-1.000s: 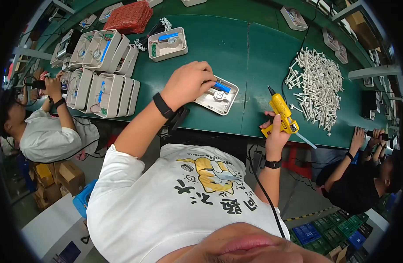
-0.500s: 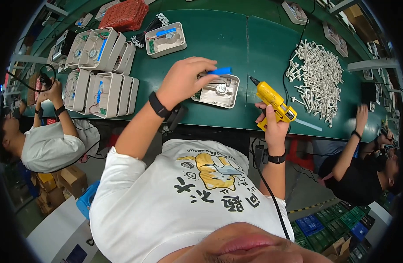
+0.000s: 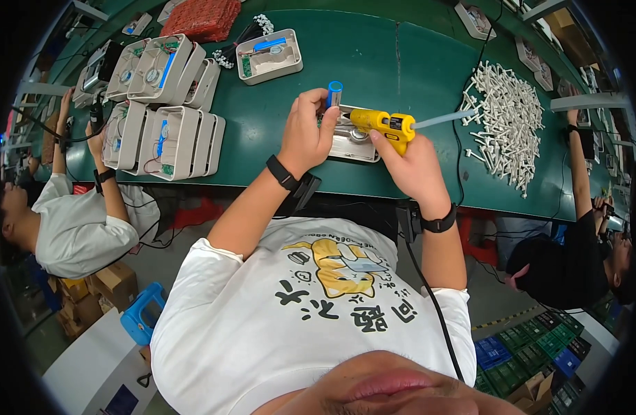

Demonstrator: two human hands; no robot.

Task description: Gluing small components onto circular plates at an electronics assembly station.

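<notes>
With left hand (image 3: 306,133) and right hand (image 3: 416,164) drawn close together above an open white case (image 3: 349,153), pinched a blue cylinder (image 3: 334,94) between left thumb and fingers and gripped a yellow glue gun (image 3: 379,122) in the right. Moments earlier, held cylinder and gun well apart, the one lying level above the case, the other off to the right. Since then, tipped the cylinder up to show its round end and swung the gun left across the case, bringing its front end just beside the left hand. Could not tell contact from a narrow gap between gun and cylinder, nor a pressed trigger from a free one. Held the cylinder raised at the far left part of the case, with the case itself on the green table (image 3: 345,45), partly covered by gun and hands. To judge by that closeness, passed from handling the cylinder alone to working with both at once. Left alone stacked white cases (image 3: 184,145) to the left, another open case (image 3: 278,72) on the far side and a pile of white pieces (image 3: 508,128) to the right.
</notes>
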